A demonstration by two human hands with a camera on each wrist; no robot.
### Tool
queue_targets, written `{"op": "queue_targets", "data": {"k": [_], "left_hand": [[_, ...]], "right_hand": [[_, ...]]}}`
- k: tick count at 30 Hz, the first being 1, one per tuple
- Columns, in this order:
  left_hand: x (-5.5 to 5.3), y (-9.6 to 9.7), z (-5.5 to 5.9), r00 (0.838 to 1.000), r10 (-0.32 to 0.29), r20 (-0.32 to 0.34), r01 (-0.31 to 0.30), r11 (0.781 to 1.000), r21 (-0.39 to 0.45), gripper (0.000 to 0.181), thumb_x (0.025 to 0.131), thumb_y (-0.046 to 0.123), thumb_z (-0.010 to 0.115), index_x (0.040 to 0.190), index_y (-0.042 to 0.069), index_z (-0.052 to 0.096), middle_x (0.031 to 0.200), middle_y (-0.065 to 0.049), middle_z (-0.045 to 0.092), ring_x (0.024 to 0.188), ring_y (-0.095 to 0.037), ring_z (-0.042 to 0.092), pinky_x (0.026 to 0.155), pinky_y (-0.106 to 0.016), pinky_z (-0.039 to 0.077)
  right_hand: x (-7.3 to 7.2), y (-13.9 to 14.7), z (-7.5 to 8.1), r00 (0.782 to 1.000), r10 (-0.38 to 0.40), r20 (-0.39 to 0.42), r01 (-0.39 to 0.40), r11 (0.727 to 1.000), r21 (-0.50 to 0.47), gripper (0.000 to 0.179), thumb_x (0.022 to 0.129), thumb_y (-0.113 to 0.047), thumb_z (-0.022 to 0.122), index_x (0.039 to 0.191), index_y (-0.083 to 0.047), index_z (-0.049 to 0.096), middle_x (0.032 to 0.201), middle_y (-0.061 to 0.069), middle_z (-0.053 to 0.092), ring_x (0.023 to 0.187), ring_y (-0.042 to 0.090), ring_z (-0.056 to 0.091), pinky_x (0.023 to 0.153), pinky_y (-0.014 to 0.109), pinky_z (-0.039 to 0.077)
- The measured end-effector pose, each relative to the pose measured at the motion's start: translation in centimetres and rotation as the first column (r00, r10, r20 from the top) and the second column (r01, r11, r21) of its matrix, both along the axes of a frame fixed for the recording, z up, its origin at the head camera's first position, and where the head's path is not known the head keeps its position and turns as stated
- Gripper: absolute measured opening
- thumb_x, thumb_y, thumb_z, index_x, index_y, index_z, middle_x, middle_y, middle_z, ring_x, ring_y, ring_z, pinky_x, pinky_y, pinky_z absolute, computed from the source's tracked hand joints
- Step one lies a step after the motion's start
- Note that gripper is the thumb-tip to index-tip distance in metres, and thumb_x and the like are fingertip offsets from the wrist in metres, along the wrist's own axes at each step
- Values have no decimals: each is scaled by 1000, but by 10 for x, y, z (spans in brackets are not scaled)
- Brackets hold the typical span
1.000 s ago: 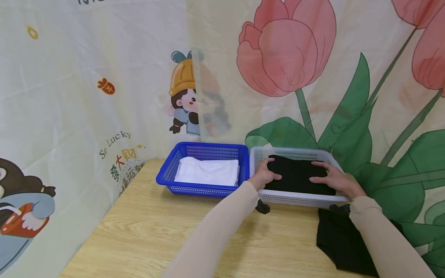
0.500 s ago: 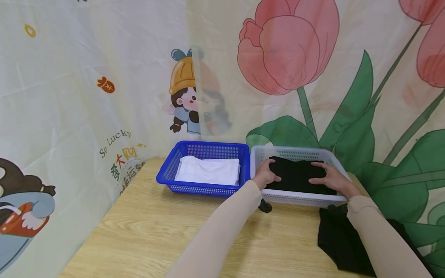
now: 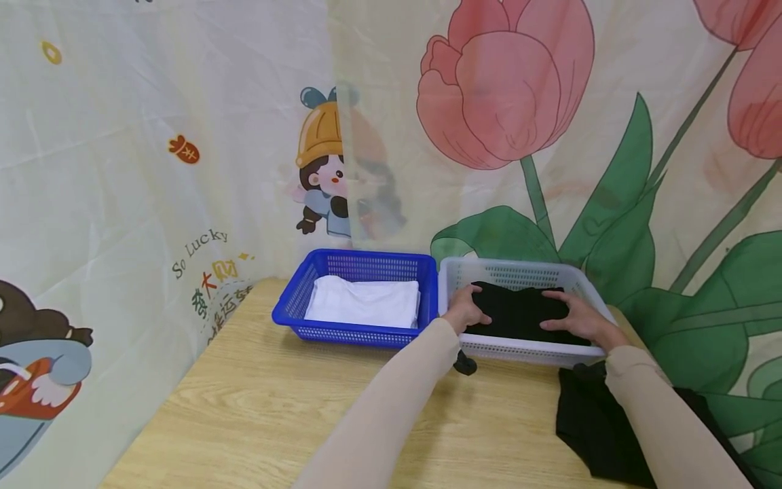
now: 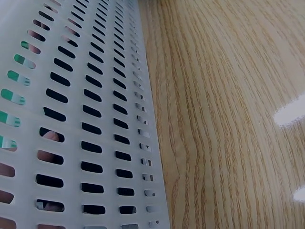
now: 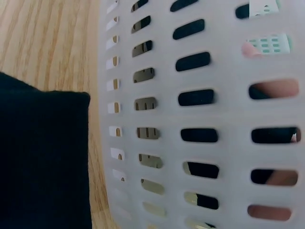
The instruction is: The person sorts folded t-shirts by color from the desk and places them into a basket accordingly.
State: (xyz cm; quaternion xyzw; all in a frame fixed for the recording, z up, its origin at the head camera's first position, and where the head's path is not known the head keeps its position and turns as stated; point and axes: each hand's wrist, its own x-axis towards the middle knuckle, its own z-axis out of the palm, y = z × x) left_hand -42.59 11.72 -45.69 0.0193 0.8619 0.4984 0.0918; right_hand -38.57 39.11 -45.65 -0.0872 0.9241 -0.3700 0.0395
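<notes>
A folded black garment (image 3: 516, 314) lies in the white basket (image 3: 525, 350). My left hand (image 3: 464, 309) lies along the garment's left end, thumb and forefinger spread, thumb tip on the cloth. On the right part of the garment rests my right hand (image 3: 580, 318), its thumb and forefinger also spread and pointing inward. Other fingers are hidden behind the hands in the head view. Bits of skin and black cloth show through the slots of the basket wall (image 4: 107, 119) in the left wrist view, and likewise through the basket wall (image 5: 157, 114) in the right wrist view.
A blue basket (image 3: 354, 335) holding folded white cloth (image 3: 366, 302) stands left of the white one. Another black garment (image 3: 599, 428) lies on the wooden table (image 3: 293, 407) under my right forearm. A printed curtain (image 3: 391, 136) hangs right behind the baskets.
The garment's back edge sits lower in the white basket than a second ago. My right hand has shifted slightly left, and both hands have sunk a little.
</notes>
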Motion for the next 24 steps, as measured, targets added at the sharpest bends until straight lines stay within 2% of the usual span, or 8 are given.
{"op": "queue_targets", "data": {"k": [3, 9, 14, 17, 20, 22, 24], "left_hand": [[2, -2, 3, 1000, -6, -3, 6, 999, -33, 77, 81, 3, 93, 147, 25, 61, 151, -7, 54, 133, -25, 55, 107, -41, 53], [15, -4, 10, 999, -22, -26, 20, 996, -89, 73, 84, 3, 90, 149, 20, 60, 155, -12, 50, 132, -26, 55, 106, -39, 53], [26, -3, 18, 997, -73, -3, 71, 980, -184, 73, 89, 7, 87, 153, 23, 55, 158, -13, 46, 130, -24, 55, 96, -40, 59], [33, -8, 27, 991, -135, -12, 126, 947, -295, 72, 92, 11, 84, 155, 24, 52, 160, -11, 45, 135, -23, 52, 90, -40, 61], [39, -14, 41, 974, -211, -83, 158, 894, -419, 67, 93, 14, 84, 154, 22, 54, 157, -9, 49, 136, -21, 52, 93, -35, 59], [41, -19, 51, 955, -263, -138, 170, 864, -475, 63, 95, 16, 82, 152, 21, 57, 153, -8, 51, 132, -19, 54, 97, -31, 55], [45, -24, 60, 927, -319, -196, 184, 845, -503, 58, 96, 18, 81, 149, 20, 59, 147, -7, 54, 127, -18, 56, 101, -28, 52]], "right_hand": [[-1, -1, -1, 1000, 6, 0, -6, 1000, 16, 93, 93, -23, 85, 162, 7, 30, 164, 44, 15, 148, 65, 18, 113, 78, 28], [0, -1, -2, 1000, 5, 12, -6, 998, 57, 93, 93, -25, 84, 161, 9, 29, 163, 44, 18, 147, 66, 19, 114, 79, 23], [9, 3, 4, 998, 9, 65, -11, 1000, 25, 93, 96, -27, 82, 162, 8, 27, 164, 44, 14, 148, 68, 13, 115, 80, 20], [15, 6, 18, 993, 23, 117, -28, 999, 41, 92, 98, -32, 79, 162, 8, 27, 164, 45, 13, 147, 70, 13, 114, 81, 21], [22, 8, 40, 991, 56, 124, -67, 994, 91, 87, 101, -38, 74, 160, 7, 30, 162, 44, 18, 144, 69, 24, 111, 79, 31], [30, 9, 55, 992, 84, 95, -95, 989, 113, 80, 104, -39, 70, 159, 7, 33, 162, 42, 23, 141, 69, 31, 109, 77, 37], [42, 10, 69, 993, 107, 54, -114, 984, 135, 74, 107, -36, 66, 159, 7, 36, 161, 41, 27, 139, 69, 36, 106, 75, 42]]}}
